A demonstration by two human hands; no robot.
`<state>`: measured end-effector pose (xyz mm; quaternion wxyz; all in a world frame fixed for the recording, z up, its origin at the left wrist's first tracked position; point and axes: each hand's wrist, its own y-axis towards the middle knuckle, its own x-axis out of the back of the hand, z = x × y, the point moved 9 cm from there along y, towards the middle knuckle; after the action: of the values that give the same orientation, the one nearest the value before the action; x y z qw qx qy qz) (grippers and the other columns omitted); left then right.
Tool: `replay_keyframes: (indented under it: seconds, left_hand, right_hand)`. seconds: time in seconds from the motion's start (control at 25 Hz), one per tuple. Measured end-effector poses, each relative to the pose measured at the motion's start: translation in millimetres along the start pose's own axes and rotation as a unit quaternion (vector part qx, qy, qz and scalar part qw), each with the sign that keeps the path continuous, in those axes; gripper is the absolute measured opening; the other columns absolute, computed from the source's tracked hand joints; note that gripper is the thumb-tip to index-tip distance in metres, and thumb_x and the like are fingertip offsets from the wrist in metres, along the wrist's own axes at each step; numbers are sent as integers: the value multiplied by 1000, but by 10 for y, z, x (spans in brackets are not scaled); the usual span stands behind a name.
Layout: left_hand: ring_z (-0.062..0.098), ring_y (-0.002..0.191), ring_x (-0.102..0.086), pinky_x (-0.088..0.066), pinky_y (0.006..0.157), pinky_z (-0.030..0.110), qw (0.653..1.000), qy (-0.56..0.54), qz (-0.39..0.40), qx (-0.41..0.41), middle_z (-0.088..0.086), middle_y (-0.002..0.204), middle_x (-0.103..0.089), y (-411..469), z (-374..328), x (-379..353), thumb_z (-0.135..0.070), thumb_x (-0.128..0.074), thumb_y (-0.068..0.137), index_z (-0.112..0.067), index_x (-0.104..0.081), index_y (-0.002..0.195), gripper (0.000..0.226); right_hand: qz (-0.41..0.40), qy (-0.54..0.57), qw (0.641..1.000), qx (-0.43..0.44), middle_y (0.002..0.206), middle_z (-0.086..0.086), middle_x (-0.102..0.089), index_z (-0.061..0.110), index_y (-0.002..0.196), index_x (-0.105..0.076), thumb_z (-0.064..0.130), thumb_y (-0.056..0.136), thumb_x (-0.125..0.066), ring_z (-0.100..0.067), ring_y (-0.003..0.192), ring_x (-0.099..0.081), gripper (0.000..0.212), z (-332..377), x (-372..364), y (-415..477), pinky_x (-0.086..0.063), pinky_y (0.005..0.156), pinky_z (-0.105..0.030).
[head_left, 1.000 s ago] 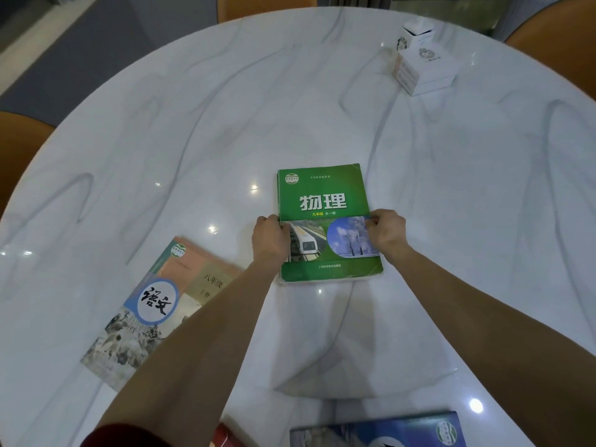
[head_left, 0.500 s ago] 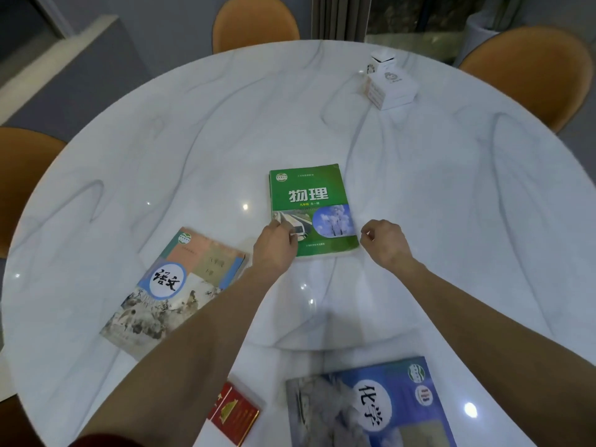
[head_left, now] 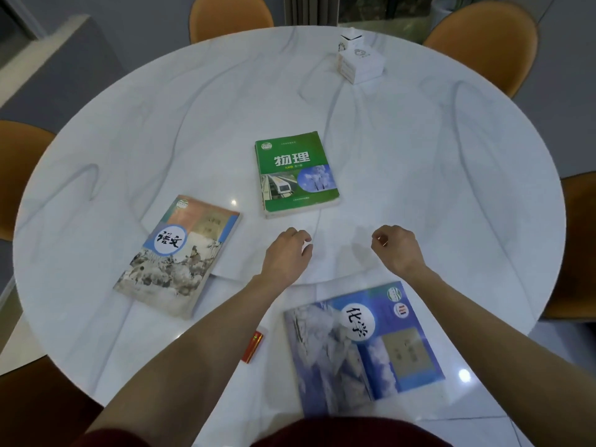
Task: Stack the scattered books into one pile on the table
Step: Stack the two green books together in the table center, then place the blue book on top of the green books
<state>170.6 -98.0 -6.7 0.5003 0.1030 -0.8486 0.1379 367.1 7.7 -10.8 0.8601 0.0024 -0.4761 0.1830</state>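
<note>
A green book [head_left: 295, 173] lies flat at the middle of the round white marble table [head_left: 161, 124]; a second book seems to lie under it. To the left rests a book with an ink-painting cover [head_left: 179, 253]. A blue book [head_left: 364, 346] lies near the front edge, right of centre. My left hand [head_left: 288, 251] and my right hand [head_left: 398, 246] hover just in front of the green book, fingers loosely curled, holding nothing and touching no book.
A small red booklet [head_left: 253, 346] peeks out beside my left forearm. White boxes [head_left: 359, 61] stand at the far right of the table. Orange chairs [head_left: 483, 40] ring the table.
Both hands have let go of the green book and drawn back toward me. The view has pulled back, bringing the blue book and the table's front edge into sight.
</note>
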Motion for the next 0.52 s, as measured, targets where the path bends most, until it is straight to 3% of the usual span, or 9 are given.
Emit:
replay_keyframes:
  seconds: [0.32,0.52]
  left_hand:
    - [22,109,-56,-47,91,33,995,22,91,-32,7,116,-61,-626,-216,-634,-29,-50,95,-11,-59,121,32]
    - [28,117,-50,-44,95,38,985,72,158,11,11,122,-57,-825,-126,-1012,-37,-56,91,-10,-54,125,44]
  right_hand:
    - [54,-3,998,-26,109,-17,-64,4,107,-65,13,91,-52,-33,94,-63,22,-603,-266,-785,-53,80,-38]
    - [79,-37,996,-18,91,-12,-53,7,89,-64,14,85,-56,-33,86,-57,11,-847,-425,-1198,-48,67,-32]
